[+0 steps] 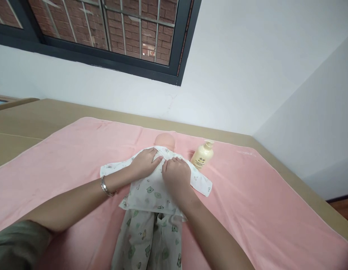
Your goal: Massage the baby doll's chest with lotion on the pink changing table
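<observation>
A baby doll (165,140) lies on the bed, only its bald head showing above its clothes. It wears a white printed baby shirt (151,191), sleeves spread to both sides, and matching printed trousers (147,240). Close below the neck, my left hand (145,163) is closed on the left part of the shirt's chest, thumb toward the middle. Right beside it, my right hand (177,176) has its fingers curled into the shirt front. Whether a fastener lies between the fingers is too small to tell. A silver bracelet (105,186) circles my left wrist.
A pale yellow pump bottle (202,155) stands just right of the doll's shoulder, near the sleeve. The pink sheet (247,202) covers a tan surface (64,108) that meets a white wall (233,75). A dark-framed window (106,56) with bars is above.
</observation>
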`<state>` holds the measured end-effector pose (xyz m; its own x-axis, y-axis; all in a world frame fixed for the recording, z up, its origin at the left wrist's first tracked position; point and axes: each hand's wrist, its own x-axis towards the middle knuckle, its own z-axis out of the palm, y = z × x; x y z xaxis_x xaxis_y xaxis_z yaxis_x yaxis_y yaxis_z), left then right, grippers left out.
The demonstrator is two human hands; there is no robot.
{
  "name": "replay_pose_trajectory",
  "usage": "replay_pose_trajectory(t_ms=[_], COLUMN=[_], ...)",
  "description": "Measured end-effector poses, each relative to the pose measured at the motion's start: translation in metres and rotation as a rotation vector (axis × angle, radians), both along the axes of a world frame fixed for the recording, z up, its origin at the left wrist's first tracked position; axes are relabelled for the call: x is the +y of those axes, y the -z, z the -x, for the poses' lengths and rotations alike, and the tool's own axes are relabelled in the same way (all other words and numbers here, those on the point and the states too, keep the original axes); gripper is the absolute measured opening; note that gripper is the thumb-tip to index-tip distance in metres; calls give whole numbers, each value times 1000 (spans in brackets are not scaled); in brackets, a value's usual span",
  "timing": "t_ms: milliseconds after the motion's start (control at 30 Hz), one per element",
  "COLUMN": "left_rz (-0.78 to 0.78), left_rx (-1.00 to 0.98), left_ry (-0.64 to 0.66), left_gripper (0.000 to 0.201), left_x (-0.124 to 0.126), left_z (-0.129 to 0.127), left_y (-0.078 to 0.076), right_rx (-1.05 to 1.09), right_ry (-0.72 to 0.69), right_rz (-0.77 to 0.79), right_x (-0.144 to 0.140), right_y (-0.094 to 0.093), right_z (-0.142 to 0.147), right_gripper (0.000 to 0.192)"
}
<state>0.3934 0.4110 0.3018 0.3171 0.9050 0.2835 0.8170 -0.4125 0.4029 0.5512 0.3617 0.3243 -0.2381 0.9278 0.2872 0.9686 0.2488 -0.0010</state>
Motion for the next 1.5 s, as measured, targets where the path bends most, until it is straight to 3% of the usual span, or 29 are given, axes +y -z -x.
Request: replay_pose_trajectory(t_ms=[367, 767, 967, 1167, 1300, 1367, 1500], left_rz=[-35, -117, -116, -125, -120, -128, -141], left_rx=[-73, -197, -197, -205, -208, -206, -207], left_ry=[-15, -99, -90, -84, -72, -80, -93], left_gripper=[39, 54, 53, 49, 47, 46, 49], left_x=[0, -2, -1, -2, -2, -3, -3], left_z=[-1, -1, 0, 0, 0, -1, -2], left_y=[10, 32, 31, 29, 29, 28, 28], right_rx=[68, 244, 356, 406, 503, 480, 360], right_ry=[91, 48, -44, -63, -91, -69, -45], right_rz=[-11, 176, 41, 178, 124, 88, 203], right_x=[-2, 9, 3, 3, 1, 2, 8], right_y=[2, -8, -11, -3, -8, -7, -4], right_z=[3, -8, -5, -1, -3, -3, -5], right_gripper=[27, 44, 44, 46, 46, 48, 53])
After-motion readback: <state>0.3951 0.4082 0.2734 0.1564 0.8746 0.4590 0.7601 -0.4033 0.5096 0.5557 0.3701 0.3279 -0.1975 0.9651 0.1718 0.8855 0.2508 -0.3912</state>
